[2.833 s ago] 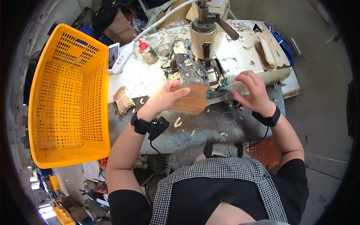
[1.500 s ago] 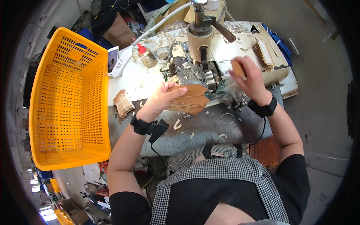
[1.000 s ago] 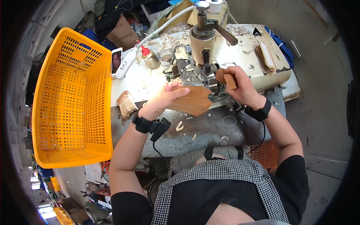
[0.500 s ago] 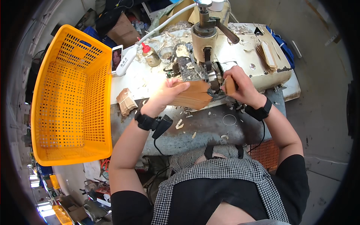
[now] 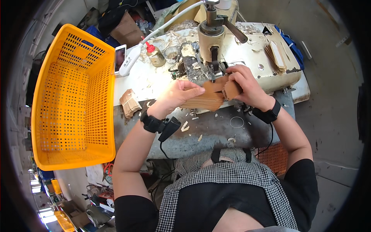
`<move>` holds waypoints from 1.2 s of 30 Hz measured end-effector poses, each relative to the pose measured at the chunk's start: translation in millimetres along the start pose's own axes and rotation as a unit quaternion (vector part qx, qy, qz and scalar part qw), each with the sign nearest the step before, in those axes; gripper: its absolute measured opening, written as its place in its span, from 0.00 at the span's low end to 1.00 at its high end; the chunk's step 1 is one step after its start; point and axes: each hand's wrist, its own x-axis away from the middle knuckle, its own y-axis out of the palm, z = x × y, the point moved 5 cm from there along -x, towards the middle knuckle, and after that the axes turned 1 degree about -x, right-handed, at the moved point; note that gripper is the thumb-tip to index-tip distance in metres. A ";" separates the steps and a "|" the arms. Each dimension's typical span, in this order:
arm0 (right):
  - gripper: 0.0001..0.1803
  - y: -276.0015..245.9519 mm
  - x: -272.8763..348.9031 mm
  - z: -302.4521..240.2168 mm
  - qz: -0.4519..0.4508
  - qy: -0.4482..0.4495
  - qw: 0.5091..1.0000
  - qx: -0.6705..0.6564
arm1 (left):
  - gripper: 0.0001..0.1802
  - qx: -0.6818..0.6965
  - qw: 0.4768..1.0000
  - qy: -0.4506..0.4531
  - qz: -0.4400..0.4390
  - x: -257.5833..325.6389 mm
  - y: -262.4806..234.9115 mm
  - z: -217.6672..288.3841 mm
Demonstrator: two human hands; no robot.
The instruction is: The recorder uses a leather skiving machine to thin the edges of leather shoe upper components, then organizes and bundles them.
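My left hand [image 5: 173,95] is closed on a fanned stack of brown leather pieces [image 5: 205,102], thumb on top. My right hand [image 5: 247,86] grips a smaller bundle of brown leather pieces [image 5: 232,90], its edge against the stack's right end. Between the hands, a single brown leather piece [image 5: 216,85] spans from the left thumb toward the right fingers, just on the near side of the machine's presser foot. Above them rises the cream head of a leather skiving machine [image 5: 211,40]. My right fingertips are partly hidden behind the bundle.
On the left stands a yellow plastic basket [image 5: 101,112]. A tied bundle of pale pieces [image 5: 130,103], a red-capped bottle [image 5: 155,56], a phone [image 5: 120,58] and a white lamp [image 5: 131,61] lie around the littered table. Another stack of pieces [image 5: 275,56] rests on the machine's right.
My left hand has moved slightly right with its stack. The right hand's bundle now meets that stack, and a single piece shows stretched between the hands.
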 end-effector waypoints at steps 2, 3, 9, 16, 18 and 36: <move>0.29 1.1 -0.8 -0.7 -0.006 -0.011 0.999 0.036 | 0.14 0.015 1.000 0.007 -0.022 1.0 0.3 0.0; 0.30 1.1 3.9 4.8 0.000 0.025 0.999 0.019 | 0.14 0.040 0.999 0.011 -0.033 2.7 -4.7 -2.0; 0.31 -0.1 7.6 5.3 -0.005 0.054 0.999 -0.005 | 0.13 -0.007 0.999 -0.016 0.029 -3.7 -8.6 -7.9; 0.30 1.9 12.5 9.1 0.020 0.067 0.998 -0.001 | 0.13 0.032 0.999 0.010 -0.032 -0.4 -14.2 -8.0; 0.31 1.7 13.9 11.2 0.015 0.086 0.996 -0.025 | 0.13 0.007 1.000 -0.019 0.006 -0.3 -15.4 -6.3; 0.32 -1.4 0.5 -6.8 0.020 -0.005 0.998 0.054 | 0.13 -0.074 0.997 0.016 -0.022 -0.7 -0.7 3.6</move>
